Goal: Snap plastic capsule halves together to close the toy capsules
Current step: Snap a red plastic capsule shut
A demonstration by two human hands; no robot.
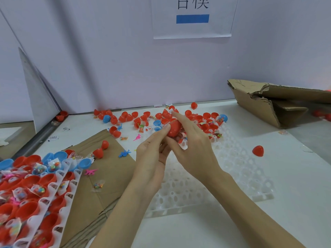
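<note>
Your fingers point(162, 130) on both hands close round a smooth red egg-shaped plastic capsule point(174, 128), held between your left hand point(152, 156) and right hand point(192, 149) above the white moulded plastic tray point(232, 169) of round cups. Beyond it, loose red and blue capsule halves point(125, 117) scatter across the white desk point(206, 230) toward the wall. At your left, a second cupped tray point(53, 190) holds red halves with bagged trinkets, lying on flat brown cardboard point(107, 176).
</note>
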